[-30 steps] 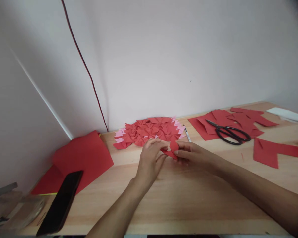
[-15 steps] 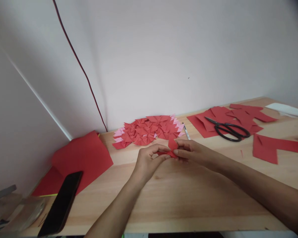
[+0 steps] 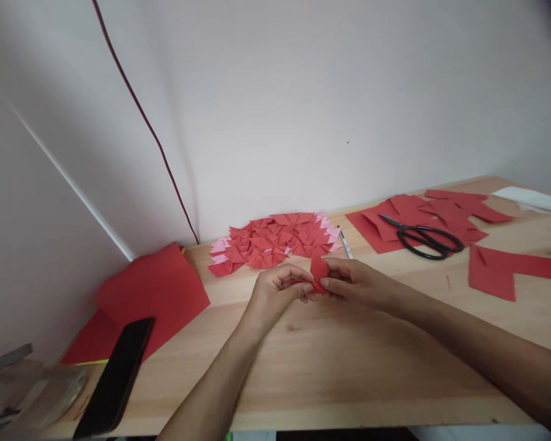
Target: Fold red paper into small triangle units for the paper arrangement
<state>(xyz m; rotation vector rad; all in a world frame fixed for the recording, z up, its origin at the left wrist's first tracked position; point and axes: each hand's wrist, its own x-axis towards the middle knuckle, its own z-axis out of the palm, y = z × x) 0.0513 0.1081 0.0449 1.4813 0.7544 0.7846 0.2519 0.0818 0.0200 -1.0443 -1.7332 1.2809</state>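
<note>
A small folded piece of red paper (image 3: 319, 267) is held between my two hands, just above the wooden table. My left hand (image 3: 278, 290) pinches its left part between thumb and fingers. On the other side, my right hand (image 3: 349, 278) grips it with thumb and forefinger, and one flap stands up between them. My fingers hide part of the folds. Right behind my hands lies a heap of folded red and pink paper pieces (image 3: 275, 236) against the wall. A white pen (image 3: 345, 243) rests at the heap's right end.
Black-handled scissors (image 3: 425, 239) lie on red paper scraps (image 3: 371, 236) at the right. Nearer is an L-shaped red offcut (image 3: 491, 278). At left, a black phone (image 3: 114, 380) overlaps red sheets (image 3: 160, 294), with a clear container (image 3: 50, 398) beside it. A dark cord (image 3: 142, 113) runs down the wall.
The fingers of my left hand have shifted on the folded paper, the thumb pressing closer against them. My right hand keeps its grip almost unmoved.
</note>
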